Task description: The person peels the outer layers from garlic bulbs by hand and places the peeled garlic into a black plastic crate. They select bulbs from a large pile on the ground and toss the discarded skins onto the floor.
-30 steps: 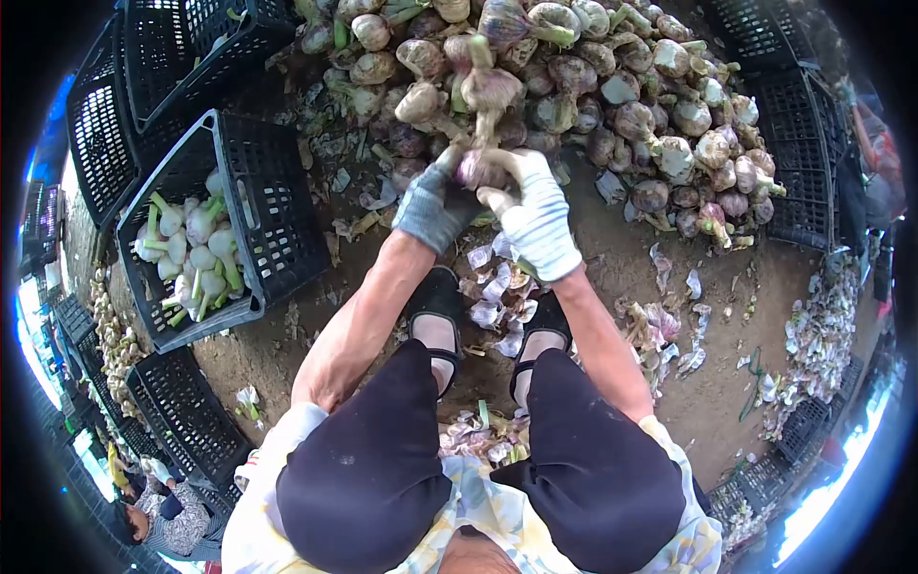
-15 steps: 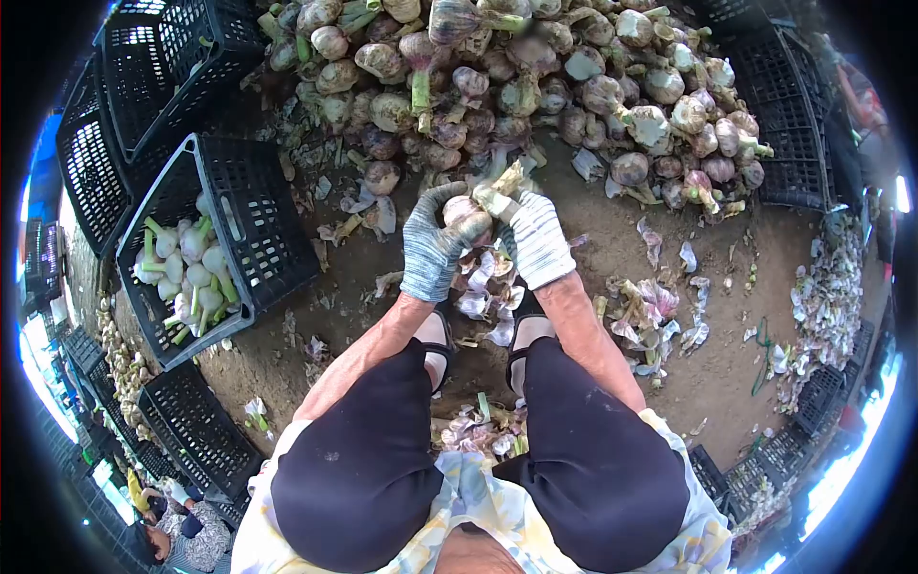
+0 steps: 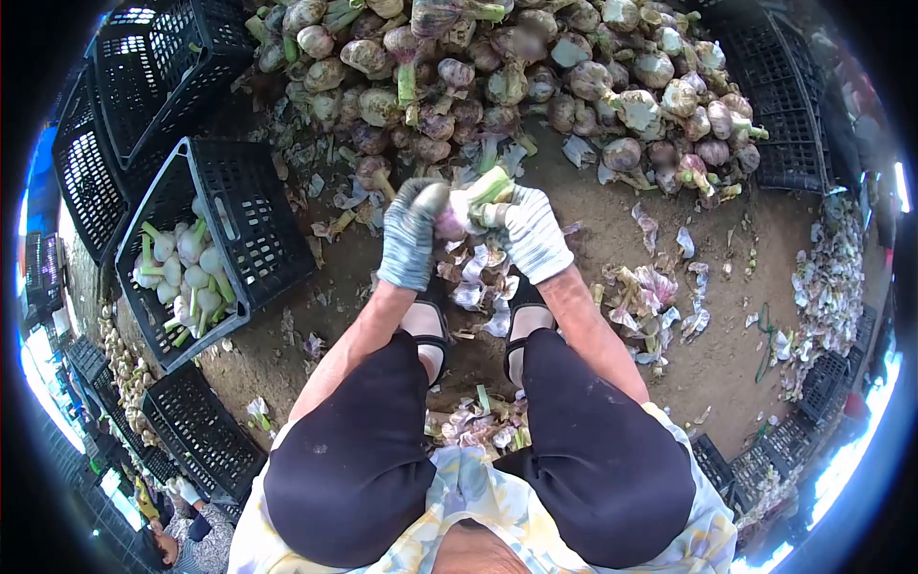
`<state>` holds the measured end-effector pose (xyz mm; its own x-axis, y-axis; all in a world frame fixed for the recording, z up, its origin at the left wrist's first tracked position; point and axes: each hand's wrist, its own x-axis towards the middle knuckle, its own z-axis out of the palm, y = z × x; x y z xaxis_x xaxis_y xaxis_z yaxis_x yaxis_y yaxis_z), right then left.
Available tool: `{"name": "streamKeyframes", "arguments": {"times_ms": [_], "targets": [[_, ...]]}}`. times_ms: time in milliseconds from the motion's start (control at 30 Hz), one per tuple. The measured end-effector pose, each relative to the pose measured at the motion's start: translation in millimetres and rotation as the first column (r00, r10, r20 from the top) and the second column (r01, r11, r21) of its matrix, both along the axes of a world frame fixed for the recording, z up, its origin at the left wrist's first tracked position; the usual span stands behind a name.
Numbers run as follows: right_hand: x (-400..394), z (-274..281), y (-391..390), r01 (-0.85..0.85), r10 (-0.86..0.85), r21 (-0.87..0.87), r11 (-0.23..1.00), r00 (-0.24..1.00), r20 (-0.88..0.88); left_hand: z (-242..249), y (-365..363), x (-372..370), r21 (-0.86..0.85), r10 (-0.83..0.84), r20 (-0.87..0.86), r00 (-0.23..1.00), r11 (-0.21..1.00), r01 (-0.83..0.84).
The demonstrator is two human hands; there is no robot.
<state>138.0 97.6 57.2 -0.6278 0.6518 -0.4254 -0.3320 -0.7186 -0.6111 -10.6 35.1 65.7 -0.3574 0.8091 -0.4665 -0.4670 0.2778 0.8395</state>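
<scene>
Between my gloved hands, in front of my feet, is a garlic bulb with a short pale green stem pointing up and to the right. My left hand is wrapped round the bulb from the left, its thumb over the top. My right hand pinches at the stem's base from the right. Both gloves are striped grey and white, with dirty fingertips. Just beyond my hands lies a large heap of unpeeled garlic, purple and soil-stained. Shed garlic skins lie on the ground below the bulb.
At the left a tilted black crate holds clean white garlic bulbs. More black crates stand behind it, and another is at the far right. Skins litter the dirt floor. A person sits at lower left.
The stem now shows pale green instead of dry brown, and the bulb looks whiter near its neck. My left hand has shifted slightly left, with its thumb raised over the bulb.
</scene>
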Motion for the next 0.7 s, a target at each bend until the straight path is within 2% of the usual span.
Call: {"name": "streamKeyframes", "arguments": {"times_ms": [33,67,100,133,200,233,267,300,333,400,467,500,533,567,600,633,667,700], "targets": [[-3,3,1,-0.101,0.047,0.228,0.969,0.972,0.229,-35,-2,-12,-0.013,0.055,0.500,0.865,0.998,-0.055],[-7,6,2,-0.241,0.033,0.413,0.878,0.892,0.450,-30,1,-12,-0.132,0.176,0.495,0.851,0.983,-0.126],[-12,-2,0,-0.303,-0.085,0.597,0.743,0.841,0.534,-25,3,-12,-0.221,0.203,0.531,0.823,0.970,-0.097],[-19,-6,-1,-0.257,-0.111,0.613,0.747,0.861,0.497,-21,3,-12,-0.311,0.236,0.562,0.793,0.948,-0.062],[-20,4,2,-0.196,0.021,0.464,0.864,0.935,0.355,-47,-3,-24,-0.200,0.214,0.651,0.728,0.974,-0.107],[-12,13,9,-0.275,0.124,0.394,0.877,0.922,0.366,-37,-3,-21,-0.076,0.148,0.495,0.856,0.989,-0.127],[-10,-5,7,-0.175,0.131,0.200,0.964,0.968,0.216,-26,-7,-17,0.050,0.100,0.309,0.946,0.991,-0.121],[-12,-2,4,-0.089,0.078,0.107,0.990,0.992,0.102,-7,-4,-10,0.159,0.058,-0.089,0.994,0.986,-0.044],[-13,1,0,-0.011,0.011,0.003,1.000,1.000,-0.007,2,0,-5,0.218,0.047,-0.264,0.963,0.976,0.012],[-9,3,-5,-0.030,0.028,0.060,0.998,0.999,0.030,11,1,4,0.263,0.077,-0.361,0.929,0.965,0.022],[-5,-1,-8,-0.050,0.044,0.111,0.993,0.997,0.063,19,-3,12,0.270,0.113,-0.331,0.937,0.963,-0.021],[-7,4,-8,-0.146,0.044,0.444,0.884,0.972,0.231,22,-5,13,0.279,0.153,-0.305,0.940,0.958,-0.065],[-9,10,-10,-0.278,-0.014,0.697,0.661,0.924,0.382,22,-6,10,0.271,0.155,-0.308,0.939,0.960,-0.070],[-9,17,-15,-0.123,0.029,0.361,0.925,0.966,0.256,21,-5,7,0.287,0.194,-0.436,0.879,0.956,-0.069],[-9,23,-15,-0.134,0.042,0.349,0.928,0.965,0.258,27,-3,5,0.298,0.229,-0.552,0.802,0.952,-0.067],[-6,26,-15,-0.406,0.074,0.524,0.749,0.837,0.543,35,-4,8,0.174,0.250,-0.173,0.953,0.960,-0.220],[-4,28,-13,-0.669,-0.002,0.561,0.487,0.642,0.767,12,3,-5,-0.117,0.397,0.260,0.880,0.918,-0.379],[-5,33,-9,-0.683,0.132,0.404,0.609,0.589,0.797,-7,5,-18,-0.243,0.360,0.418,0.834,0.929,-0.279]]}}
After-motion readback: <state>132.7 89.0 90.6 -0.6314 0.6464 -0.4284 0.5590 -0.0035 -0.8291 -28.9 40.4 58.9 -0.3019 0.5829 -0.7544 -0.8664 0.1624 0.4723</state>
